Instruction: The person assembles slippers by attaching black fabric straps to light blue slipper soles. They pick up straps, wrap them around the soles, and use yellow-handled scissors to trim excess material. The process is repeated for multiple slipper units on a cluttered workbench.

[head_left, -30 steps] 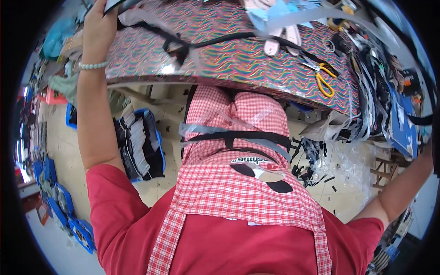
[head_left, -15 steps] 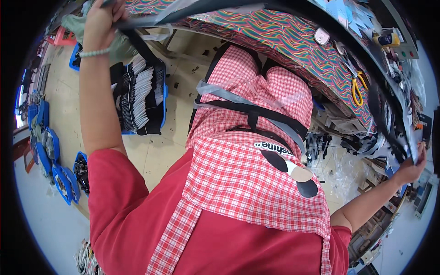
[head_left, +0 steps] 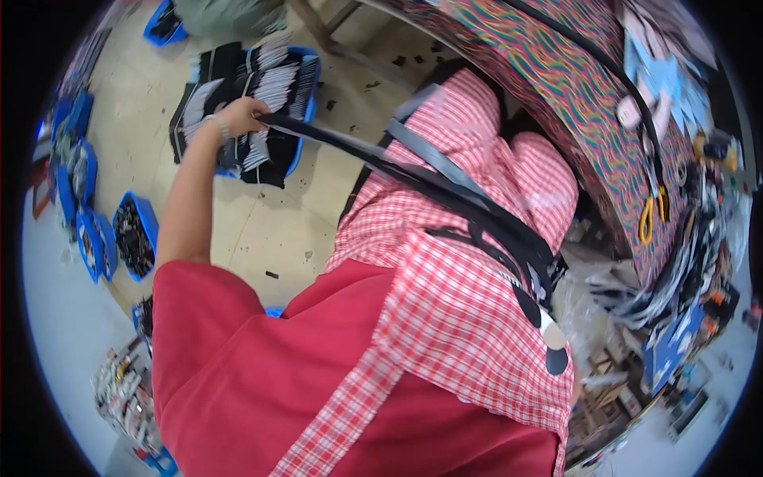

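Strip of black fabric [head_left: 429,184] is pinched at its upper-left end between the thumb and fingers of the left hand [head_left: 243,116], in the upper left of the frame, and is stretched diagonally across the lap toward the right of centre. A pale bracelet [head_left: 218,126] is worn on the left wrist. The state of the right hand cannot be told, as it is hidden from view. Just behind the left hand, folded black and pale-grey pieces [head_left: 272,67] are stacked in a blue crate [head_left: 311,89] set on the tiled floor [head_left: 262,230]. A red-and-white gingham apron [head_left: 469,326] is worn over a red shirt [head_left: 310,381], and the lap is crossed by a grey band [head_left: 445,164], partly covered by the strip. At the upper right, a table with a wavy multicoloured cover [head_left: 540,75] is seen, on which yellow-handled scissors [head_left: 646,221] and pale-blue pieces, seemingly paper [head_left: 664,83], are laid. More blue bins [head_left: 145,213] are ranged at the left edge.
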Tool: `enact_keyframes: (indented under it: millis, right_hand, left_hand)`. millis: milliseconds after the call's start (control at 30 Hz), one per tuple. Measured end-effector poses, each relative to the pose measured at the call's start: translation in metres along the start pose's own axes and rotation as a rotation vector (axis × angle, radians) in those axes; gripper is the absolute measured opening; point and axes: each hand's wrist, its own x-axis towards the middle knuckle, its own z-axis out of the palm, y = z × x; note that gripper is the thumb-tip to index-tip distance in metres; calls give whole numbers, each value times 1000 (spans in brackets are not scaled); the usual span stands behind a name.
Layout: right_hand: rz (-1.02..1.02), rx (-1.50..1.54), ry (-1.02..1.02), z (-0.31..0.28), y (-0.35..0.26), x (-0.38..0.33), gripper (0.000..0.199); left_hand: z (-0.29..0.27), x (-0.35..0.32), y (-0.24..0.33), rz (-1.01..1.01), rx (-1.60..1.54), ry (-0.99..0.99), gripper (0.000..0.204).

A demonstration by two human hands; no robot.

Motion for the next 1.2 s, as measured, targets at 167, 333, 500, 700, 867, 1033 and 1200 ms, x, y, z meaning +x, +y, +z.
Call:
enact_keyframes:
  millis: [167, 333, 500, 700, 867, 1033, 1200]
  right_hand:
    - [-230, 211, 234, -6, -48, 27, 64]
    - [-630, 467, 355, -146, -312, -35, 29]
    - [-1176, 541, -117, -152, -575, -98, 39]
    - [-1693, 243, -607, -76, -759, -149, 68]
    - [-1106, 830, -980, -103, -754, -118, 34]
    - [-1011, 1015, -1056, -101, -722, -102, 28]
    - [-970, 988, -1053, -80, -697, -87, 32]
  left_hand:
    - [20, 4, -74, -22, -781, 69, 17]
    - [-13, -50, -50, -97, -909, 108, 11]
    - [-51, -82, 54, 188, -531, 31, 16]
    - [-78, -99, 145, 513, -367, 90, 24]
    - [-66, -75, 114, 353, -884, 970, 29]
    - [28, -15, 142, 497, -1544, -12, 50]
    - [5, -18, 222, 640, -1677, 14, 40]
